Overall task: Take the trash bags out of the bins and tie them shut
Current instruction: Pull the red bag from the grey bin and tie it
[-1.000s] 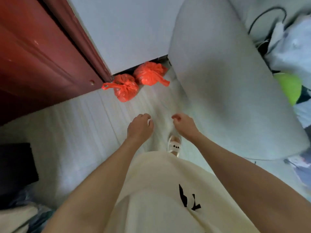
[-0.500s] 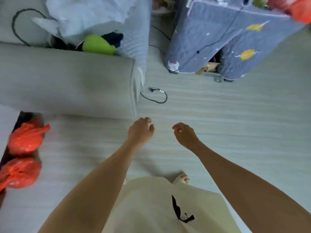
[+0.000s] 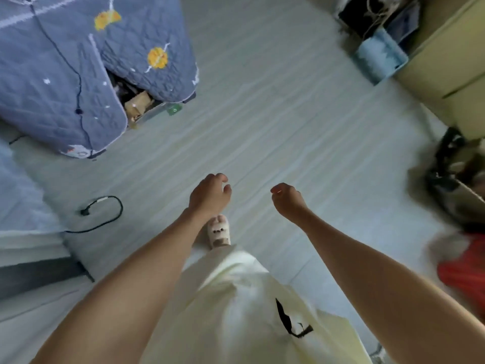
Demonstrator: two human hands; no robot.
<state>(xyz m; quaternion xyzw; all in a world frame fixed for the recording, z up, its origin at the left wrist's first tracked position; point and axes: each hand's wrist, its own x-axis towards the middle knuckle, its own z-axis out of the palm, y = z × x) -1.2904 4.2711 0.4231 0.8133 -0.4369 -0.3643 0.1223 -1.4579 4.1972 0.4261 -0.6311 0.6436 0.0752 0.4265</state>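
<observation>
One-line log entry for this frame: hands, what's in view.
left hand: empty | right hand: empty | red bag: floor, right edge, blurred | cable: floor, left

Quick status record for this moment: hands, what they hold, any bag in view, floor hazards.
left hand: loosely curled, holds nothing
right hand: loosely curled, holds nothing
bag in view: blurred red bag at the right edge; tied or not, cannot tell
floor hazard: black cable looped on the floor left of the hands
other: blue quilted cover at upper left
</observation>
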